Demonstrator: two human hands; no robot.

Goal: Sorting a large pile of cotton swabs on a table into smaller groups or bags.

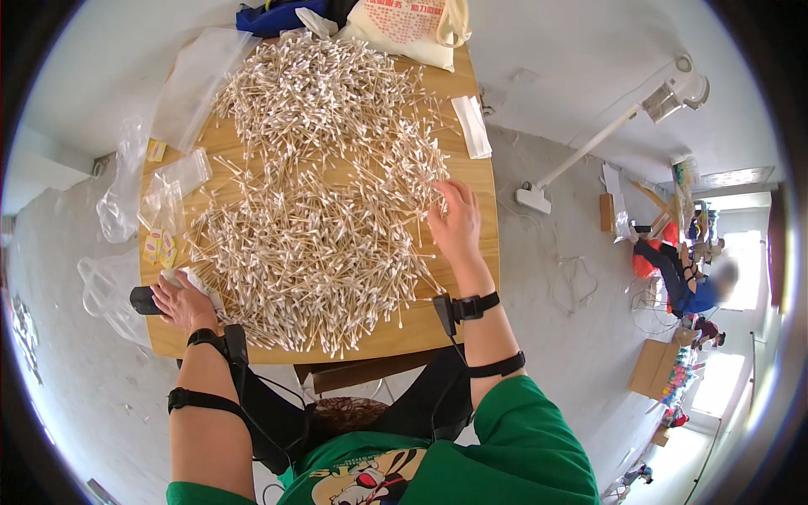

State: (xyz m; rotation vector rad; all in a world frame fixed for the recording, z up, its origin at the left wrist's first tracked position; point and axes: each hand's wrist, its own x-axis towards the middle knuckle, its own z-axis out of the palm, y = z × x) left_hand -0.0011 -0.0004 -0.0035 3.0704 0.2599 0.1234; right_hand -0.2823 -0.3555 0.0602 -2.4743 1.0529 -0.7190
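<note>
A large heap of wooden cotton swabs point(311, 261) with white tips spreads over the wooden table point(478, 278). At its right edge is my right hand point(457, 220), fingers bent and apart, close to the outermost swabs; no swab shows clearly between them. My left hand point(181, 300) rests at the table's near left corner, fingers spread. Its fingertips reach a dark rounded object point(146, 300) whose kind I cannot make out. Something white point(204, 286) lies partly hidden beside that hand, against the swabs.
Along the left edge lie clear plastic bags point(177, 181) and small yellow cards point(160, 247). A cream cloth bag point(404, 29) and a blue bag point(282, 17) stand at the far edge. Folded white paper point(471, 126) lies far right. Beyond are a stick vacuum point(589, 147) and a seated person point(694, 290).
</note>
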